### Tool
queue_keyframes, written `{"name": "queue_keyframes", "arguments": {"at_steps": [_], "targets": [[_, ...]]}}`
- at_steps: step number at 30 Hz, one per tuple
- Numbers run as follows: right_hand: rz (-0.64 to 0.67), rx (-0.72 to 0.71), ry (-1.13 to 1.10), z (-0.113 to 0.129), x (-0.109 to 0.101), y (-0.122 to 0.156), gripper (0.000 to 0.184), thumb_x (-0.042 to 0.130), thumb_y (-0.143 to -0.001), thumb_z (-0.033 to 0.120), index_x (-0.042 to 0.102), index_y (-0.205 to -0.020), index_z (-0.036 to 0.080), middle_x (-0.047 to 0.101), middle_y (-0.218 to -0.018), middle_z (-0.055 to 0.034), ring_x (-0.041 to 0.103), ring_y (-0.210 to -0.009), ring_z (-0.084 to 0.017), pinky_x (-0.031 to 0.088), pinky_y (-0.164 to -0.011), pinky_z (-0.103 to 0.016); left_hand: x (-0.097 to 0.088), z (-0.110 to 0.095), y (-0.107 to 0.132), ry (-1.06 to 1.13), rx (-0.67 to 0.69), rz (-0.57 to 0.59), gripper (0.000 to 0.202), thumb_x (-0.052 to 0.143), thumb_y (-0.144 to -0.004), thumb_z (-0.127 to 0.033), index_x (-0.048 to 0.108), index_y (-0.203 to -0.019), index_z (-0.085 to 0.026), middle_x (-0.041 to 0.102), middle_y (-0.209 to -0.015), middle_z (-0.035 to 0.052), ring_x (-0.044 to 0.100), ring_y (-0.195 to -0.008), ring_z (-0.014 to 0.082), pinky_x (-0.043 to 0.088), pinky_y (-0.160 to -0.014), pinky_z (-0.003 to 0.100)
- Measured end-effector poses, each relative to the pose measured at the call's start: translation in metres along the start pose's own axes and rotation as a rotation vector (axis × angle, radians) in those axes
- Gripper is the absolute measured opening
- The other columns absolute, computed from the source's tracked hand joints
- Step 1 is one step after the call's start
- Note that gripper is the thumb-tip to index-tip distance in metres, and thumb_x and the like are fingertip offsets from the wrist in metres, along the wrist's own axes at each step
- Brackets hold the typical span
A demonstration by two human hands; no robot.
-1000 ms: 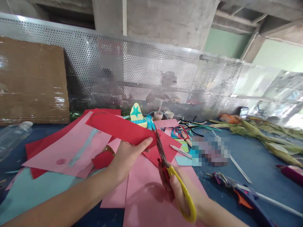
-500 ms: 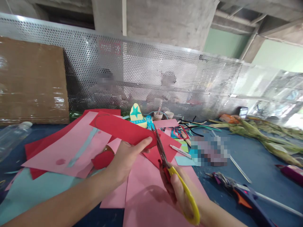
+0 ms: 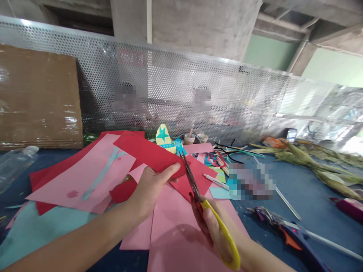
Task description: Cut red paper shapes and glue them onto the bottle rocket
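Pinched between the thumb and fingers of my left hand is a strip of red paper, slanting up to the left. A faint round outline shows near its far end. My right hand is wrapped round the yellow and red handles of a pair of scissors. The blades are slightly parted and point up and left, beside the strip's right end; whether they touch it I cannot tell. Below both hands lie pink paper sheets, and another red sheet is behind the blades.
On the left are a pink sheet with a light-blue strip, light-blue paper and a plastic bottle. A white marker, a glue gun and dried husks lie to the right. A perforated metal panel stands behind.
The red strip has shifted slightly and its right end looks shorter beside the blades. My left thumb has moved a little left. The scissors are almost in the same place.
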State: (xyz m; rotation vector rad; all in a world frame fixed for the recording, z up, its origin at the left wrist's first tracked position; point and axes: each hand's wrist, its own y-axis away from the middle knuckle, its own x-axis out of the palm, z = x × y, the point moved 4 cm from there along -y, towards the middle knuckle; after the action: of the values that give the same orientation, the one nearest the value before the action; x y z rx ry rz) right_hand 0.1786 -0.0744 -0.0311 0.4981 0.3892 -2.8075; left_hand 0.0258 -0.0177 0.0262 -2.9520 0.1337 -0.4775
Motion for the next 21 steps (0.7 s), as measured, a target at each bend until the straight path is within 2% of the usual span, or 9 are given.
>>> {"name": "queue_keyframes", "arguments": {"at_steps": [9,15,21], "targets": [[0.017,0.059,-0.06,0.003,0.0,0.001,0.066,0.027,-0.082,0.085,0.044,-0.074,0.022,0.036,-0.067,0.0025,0.038,-0.053,-0.012,0.045,-0.045,-0.024,0.0,-0.003,0.0,0.015,-0.005,-0.026,0.014,0.079,-0.068,-0.032,0.071,-0.067,-0.021,0.069,-0.071,-0.0011,0.062,-0.072,0.0162,0.054,-0.066,0.026],[0.042,0.134,-0.215,0.006,0.004,0.002,0.062,0.039,-0.079,0.084,0.043,-0.074,0.022,0.034,-0.071,0.0022,0.037,-0.055,-0.012,0.048,-0.045,-0.024,-0.002,-0.003,-0.002,0.008,-0.002,-0.027,0.016,0.079,-0.072,-0.034,0.069,-0.072,-0.021,0.068,-0.073,-0.0022,0.063,-0.075,0.0166,0.056,-0.066,0.026],[0.026,0.16,-0.124,0.018,0.0,0.001,0.07,0.033,-0.071,0.093,0.04,-0.07,0.023,0.034,-0.07,0.0008,0.037,-0.058,-0.014,0.048,-0.045,-0.025,-0.001,-0.006,-0.001,-0.037,0.018,0.015,0.019,0.078,-0.073,-0.037,0.07,-0.076,-0.02,0.07,-0.077,-0.0008,0.065,-0.077,0.0175,0.054,-0.07,0.027]]}}
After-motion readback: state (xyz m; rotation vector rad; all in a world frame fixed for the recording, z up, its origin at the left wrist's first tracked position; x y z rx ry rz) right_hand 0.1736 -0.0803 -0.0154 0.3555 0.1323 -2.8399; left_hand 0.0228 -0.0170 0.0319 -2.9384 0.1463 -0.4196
